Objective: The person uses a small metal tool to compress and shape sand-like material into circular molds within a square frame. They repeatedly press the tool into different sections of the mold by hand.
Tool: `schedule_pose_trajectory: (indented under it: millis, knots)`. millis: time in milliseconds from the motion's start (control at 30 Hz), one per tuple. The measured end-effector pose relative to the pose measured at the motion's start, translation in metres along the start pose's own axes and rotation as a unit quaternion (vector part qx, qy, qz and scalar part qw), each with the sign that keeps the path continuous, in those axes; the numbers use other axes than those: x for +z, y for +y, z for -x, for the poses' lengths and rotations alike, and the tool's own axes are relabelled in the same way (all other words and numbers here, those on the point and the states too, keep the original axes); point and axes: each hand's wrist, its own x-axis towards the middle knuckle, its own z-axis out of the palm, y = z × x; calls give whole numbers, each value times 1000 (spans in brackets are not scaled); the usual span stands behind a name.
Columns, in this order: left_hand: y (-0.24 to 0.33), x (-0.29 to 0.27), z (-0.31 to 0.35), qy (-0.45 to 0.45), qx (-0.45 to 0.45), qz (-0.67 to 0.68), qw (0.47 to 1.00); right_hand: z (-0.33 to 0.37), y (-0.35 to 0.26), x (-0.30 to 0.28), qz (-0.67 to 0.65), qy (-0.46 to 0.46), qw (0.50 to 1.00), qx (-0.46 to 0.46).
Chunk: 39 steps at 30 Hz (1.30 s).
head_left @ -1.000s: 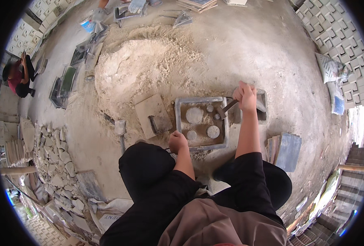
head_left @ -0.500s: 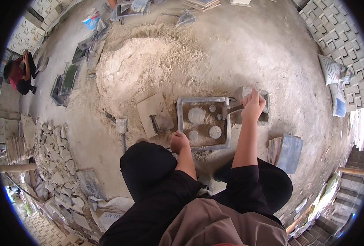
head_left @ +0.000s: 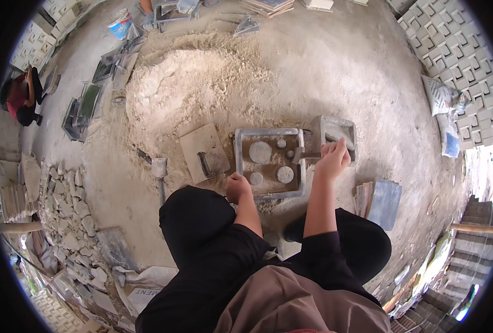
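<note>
A square metal mould frame [head_left: 269, 132] lies on the floor before me, with several round pale discs of different sizes inside, one large disc [head_left: 260, 152] among them. My left hand [head_left: 238, 187] is closed in a fist at the frame's lower left corner; what it grips, if anything, is hidden. My right hand [head_left: 333, 159] is closed on a short flat-handled tool [head_left: 311, 156], whose end lies over the frame's right side. Its kind is unclear. Just beyond that hand stands a grey box-shaped container [head_left: 319, 129] with pale material in it.
Left of the mould lies a square plate with a handle [head_left: 193, 150]; beyond is a heap of pale powder [head_left: 163, 83]. A small shovel-like tool [head_left: 159, 167] and broken stones [head_left: 71, 208] lie left. Stacked flat plates [head_left: 384, 204] stand right. Another person [head_left: 21, 97] crouches far left.
My right hand has come down and nearer to me, from over the grey container to its near edge, with the tool in it. The left hand stays at the frame's corner.
</note>
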Motion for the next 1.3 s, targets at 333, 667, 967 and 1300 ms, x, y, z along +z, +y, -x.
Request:
schedule_pose_trajectory:
  millis: [333, 667, 967, 1300]
  knots:
    - [-8, 8, -3, 7, 23, 11, 1000, 18, -9, -14, 47, -74, 996, -36]
    - [-3, 6, -3, 8, 25, 13, 1000, 4, 3, -12, 75, -149, 986, 0]
    - [-1, 1, 0, -23, 4, 5, 1000, -4, 3, -30, 40, -232, 972, 17]
    - [-10, 9, -5, 9, 16, 6, 1000, 5, -1, -23, 53, -260, 964, 8]
